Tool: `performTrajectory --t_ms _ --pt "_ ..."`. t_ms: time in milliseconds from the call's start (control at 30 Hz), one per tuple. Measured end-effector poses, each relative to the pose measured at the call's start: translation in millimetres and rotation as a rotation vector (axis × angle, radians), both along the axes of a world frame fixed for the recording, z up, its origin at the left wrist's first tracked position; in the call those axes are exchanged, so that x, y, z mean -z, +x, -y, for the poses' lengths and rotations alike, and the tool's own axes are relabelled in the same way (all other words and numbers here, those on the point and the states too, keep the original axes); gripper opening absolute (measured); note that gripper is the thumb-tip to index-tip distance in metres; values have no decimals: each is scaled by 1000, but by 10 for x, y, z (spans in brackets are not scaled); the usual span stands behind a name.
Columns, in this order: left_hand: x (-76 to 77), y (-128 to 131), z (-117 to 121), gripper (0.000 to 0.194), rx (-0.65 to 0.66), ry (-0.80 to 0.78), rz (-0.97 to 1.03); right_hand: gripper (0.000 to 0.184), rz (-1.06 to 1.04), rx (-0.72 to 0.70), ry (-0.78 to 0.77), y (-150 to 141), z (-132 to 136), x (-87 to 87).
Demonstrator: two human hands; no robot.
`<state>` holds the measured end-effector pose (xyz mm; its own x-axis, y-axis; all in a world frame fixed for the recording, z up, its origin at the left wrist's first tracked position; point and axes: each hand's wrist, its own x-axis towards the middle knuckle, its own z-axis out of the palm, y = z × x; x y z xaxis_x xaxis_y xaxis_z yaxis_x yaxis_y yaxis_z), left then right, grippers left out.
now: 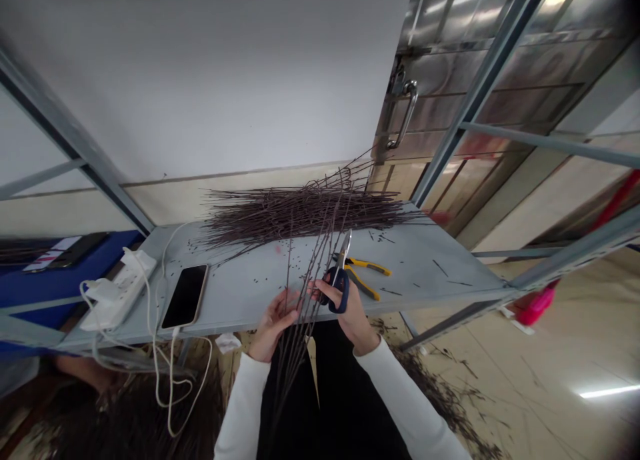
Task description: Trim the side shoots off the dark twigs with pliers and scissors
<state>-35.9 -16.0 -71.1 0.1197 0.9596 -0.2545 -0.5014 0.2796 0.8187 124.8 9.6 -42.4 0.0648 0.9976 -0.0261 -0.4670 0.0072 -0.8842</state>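
Several thin dark twigs (pixel 295 353) stand up in front of my body, their lower ends over my lap. My left hand (pixel 274 323) is closed around part of this bunch. In my right hand (pixel 353 317) is a pair of scissors (pixel 341 273) with dark blue handles, its blades pointing up and away from me. The fingertips of my right hand also touch the twigs. Just beyond the scissors lie yellow-handled pliers (pixel 367 288), partly hidden by them. A large heap of similar twigs (pixel 285 213) lies across the back of the grey shelf (pixel 240 293).
At the left are a phone (pixel 185 297) on a charging cable and a white power strip (pixel 120 290). Metal posts (pixel 450 147) frame the shelf. Twig scraps (pixel 445 407) litter the floor at right. A steel door (pixel 440 100) stands behind, at right.
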Motion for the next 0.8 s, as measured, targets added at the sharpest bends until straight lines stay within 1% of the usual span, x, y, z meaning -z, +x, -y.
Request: performTrajectory --t_ms 67,133,200,300,400,533,667,800 --pt "0 -12 93 47 60 -48 -22 30 -19 24 4 23 -24 -19" --pt "-12 -5 184 40 76 -73 -43 29 -35 39 12 54 -43 -56" --pt "-40 22 257 34 36 -75 -56 28 -48 58 21 84 -51 -111" --pt "-108 83 311 32 -29 -88 -43 29 -58 76 31 121 -55 -204" --pt "-173 139 309 31 -95 -114 -25 28 -38 83 60 153 -73 -260" --pt "-235 170 258 30 -138 -108 -2 29 -32 94 70 208 -122 -247" --pt "-327 181 187 32 -92 -99 46 28 -35 168 81 282 -148 -219" --pt "-451 207 137 33 -39 -86 103 27 -13 235 82 362 -142 -245"
